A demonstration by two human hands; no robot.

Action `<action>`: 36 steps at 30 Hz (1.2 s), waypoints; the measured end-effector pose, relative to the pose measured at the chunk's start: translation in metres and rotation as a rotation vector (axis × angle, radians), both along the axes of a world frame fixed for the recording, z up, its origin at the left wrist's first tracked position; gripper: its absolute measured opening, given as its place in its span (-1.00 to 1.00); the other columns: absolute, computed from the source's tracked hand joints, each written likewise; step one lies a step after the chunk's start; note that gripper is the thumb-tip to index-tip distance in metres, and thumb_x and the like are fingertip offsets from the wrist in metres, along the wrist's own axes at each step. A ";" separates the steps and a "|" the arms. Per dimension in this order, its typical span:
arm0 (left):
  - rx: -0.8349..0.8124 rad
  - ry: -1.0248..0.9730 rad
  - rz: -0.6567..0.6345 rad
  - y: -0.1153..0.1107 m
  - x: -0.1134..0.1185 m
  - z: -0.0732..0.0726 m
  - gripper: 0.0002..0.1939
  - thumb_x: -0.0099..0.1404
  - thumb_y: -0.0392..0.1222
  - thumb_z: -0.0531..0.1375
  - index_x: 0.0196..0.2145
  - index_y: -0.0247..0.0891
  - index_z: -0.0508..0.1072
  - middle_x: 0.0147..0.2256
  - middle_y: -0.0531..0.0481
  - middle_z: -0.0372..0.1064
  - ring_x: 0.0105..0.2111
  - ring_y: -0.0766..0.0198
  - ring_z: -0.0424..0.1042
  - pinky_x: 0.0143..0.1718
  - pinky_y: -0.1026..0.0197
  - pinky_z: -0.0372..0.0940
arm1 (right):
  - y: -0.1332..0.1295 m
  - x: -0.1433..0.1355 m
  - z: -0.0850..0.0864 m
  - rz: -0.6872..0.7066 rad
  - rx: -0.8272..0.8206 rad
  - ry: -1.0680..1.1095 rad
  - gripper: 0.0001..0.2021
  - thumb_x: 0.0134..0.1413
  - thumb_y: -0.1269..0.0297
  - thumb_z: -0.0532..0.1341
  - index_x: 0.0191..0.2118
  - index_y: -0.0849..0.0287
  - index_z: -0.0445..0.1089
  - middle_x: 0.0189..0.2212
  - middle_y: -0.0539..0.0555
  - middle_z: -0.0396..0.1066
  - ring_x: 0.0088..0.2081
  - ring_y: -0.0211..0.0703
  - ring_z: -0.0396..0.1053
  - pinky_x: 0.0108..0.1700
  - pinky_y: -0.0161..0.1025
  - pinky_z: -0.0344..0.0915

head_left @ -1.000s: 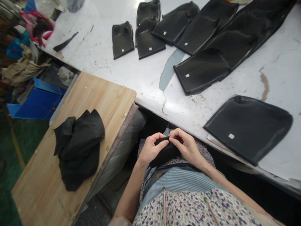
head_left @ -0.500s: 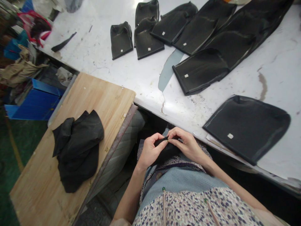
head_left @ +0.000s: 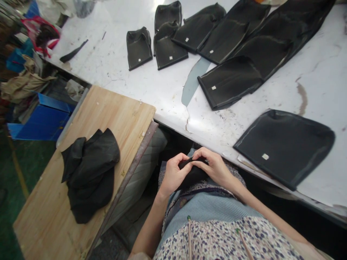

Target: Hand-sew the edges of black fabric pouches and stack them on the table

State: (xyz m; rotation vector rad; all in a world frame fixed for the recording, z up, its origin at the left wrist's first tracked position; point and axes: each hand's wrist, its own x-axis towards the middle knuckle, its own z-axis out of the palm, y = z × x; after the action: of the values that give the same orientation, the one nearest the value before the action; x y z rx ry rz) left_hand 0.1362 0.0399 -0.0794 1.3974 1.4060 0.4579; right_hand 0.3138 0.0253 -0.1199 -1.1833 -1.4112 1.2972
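Head view shows me both hands meeting over the lap, just below the near edge of the white scuffed worktop [head_left: 151, 90]. My left hand [head_left: 173, 176] and right hand [head_left: 215, 169] each pinch the small black soft fabric piece [head_left: 193, 174], fingertips almost touching at its upper edge. Its long axis runs from upper right down to lower left, bunched under the left palm, so neither hand is nearer. It looks limp and matte. A flat black mesh panel with a white tag [head_left: 284, 146] lies at the worktop's near edge, right of the hands.
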 end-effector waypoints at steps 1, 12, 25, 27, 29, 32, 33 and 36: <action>0.013 0.007 -0.011 0.000 0.001 0.000 -0.85 0.28 -0.13 0.28 -0.38 -0.26 0.48 -0.45 0.07 0.37 -0.43 0.30 0.30 -0.37 0.30 0.17 | 0.001 0.001 0.002 0.021 0.005 -0.002 -0.94 0.24 0.37 0.28 -0.28 0.12 0.39 -0.29 0.04 0.41 -0.22 -0.10 0.39 -0.13 -0.16 0.31; -0.080 -0.057 0.070 0.001 -0.006 -0.006 -0.78 0.24 -0.05 0.32 -0.38 -0.27 0.49 -0.44 0.06 0.40 -0.43 0.29 0.32 -0.38 0.30 0.19 | 0.003 0.004 -0.002 -0.013 -0.090 0.131 -0.96 0.24 0.33 0.25 -0.27 0.14 0.38 -0.26 0.06 0.45 -0.21 -0.11 0.42 -0.15 -0.17 0.36; -0.075 -0.084 0.049 0.001 -0.005 -0.009 -0.78 0.26 -0.05 0.31 -0.36 -0.28 0.48 -0.44 0.07 0.38 -0.42 0.30 0.31 -0.38 0.30 0.19 | 0.001 0.008 0.003 0.033 0.022 -0.028 -0.92 0.23 0.33 0.30 -0.18 0.11 0.40 -0.26 0.04 0.40 -0.24 -0.13 0.38 -0.19 -0.19 0.33; -0.042 -0.048 0.029 0.001 -0.003 -0.009 -0.82 0.25 -0.10 0.30 -0.37 -0.28 0.48 -0.45 0.08 0.38 -0.42 0.30 0.31 -0.38 0.30 0.19 | 0.002 0.007 0.003 0.054 0.073 -0.083 -0.94 0.25 0.33 0.29 -0.18 0.10 0.42 -0.22 0.06 0.40 -0.20 -0.12 0.40 -0.15 -0.18 0.34; -0.019 -0.011 0.015 0.001 0.000 -0.008 -0.87 0.24 -0.16 0.30 -0.36 -0.27 0.48 -0.45 0.09 0.38 -0.43 0.31 0.31 -0.37 0.30 0.19 | 0.002 0.006 0.003 0.077 0.100 -0.143 -0.94 0.25 0.36 0.29 -0.18 0.10 0.43 -0.21 0.06 0.40 -0.19 -0.11 0.42 -0.14 -0.18 0.34; 0.011 0.055 -0.005 0.000 0.002 -0.008 -0.90 0.21 -0.20 0.29 -0.38 -0.27 0.47 -0.48 0.12 0.35 -0.45 0.32 0.28 -0.39 0.30 0.16 | 0.004 0.004 0.001 0.105 0.102 -0.192 -0.91 0.23 0.44 0.29 -0.19 0.11 0.42 -0.24 0.03 0.42 -0.21 -0.12 0.44 -0.16 -0.21 0.34; 0.018 0.072 -0.014 0.000 0.003 -0.008 -0.90 0.21 -0.21 0.29 -0.39 -0.27 0.46 -0.48 0.12 0.34 -0.46 0.33 0.27 -0.40 0.29 0.14 | 0.004 0.004 0.000 0.109 0.104 -0.205 -0.90 0.22 0.46 0.29 -0.20 0.12 0.42 -0.26 0.03 0.43 -0.22 -0.12 0.44 -0.17 -0.22 0.34; 0.022 0.102 -0.032 -0.002 0.004 -0.009 -0.92 0.19 -0.23 0.27 -0.41 -0.27 0.44 -0.49 0.12 0.33 -0.47 0.33 0.26 -0.41 0.29 0.12 | 0.007 0.004 0.000 0.138 0.131 -0.280 -0.90 0.21 0.48 0.30 -0.22 0.15 0.41 -0.27 0.03 0.43 -0.24 -0.12 0.44 -0.21 -0.23 0.32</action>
State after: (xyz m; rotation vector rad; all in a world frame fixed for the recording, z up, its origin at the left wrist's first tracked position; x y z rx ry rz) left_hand 0.1397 0.0383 -0.0881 1.4770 1.4615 0.3875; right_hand 0.3174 0.0318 -0.1199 -1.2310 -1.7797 1.1425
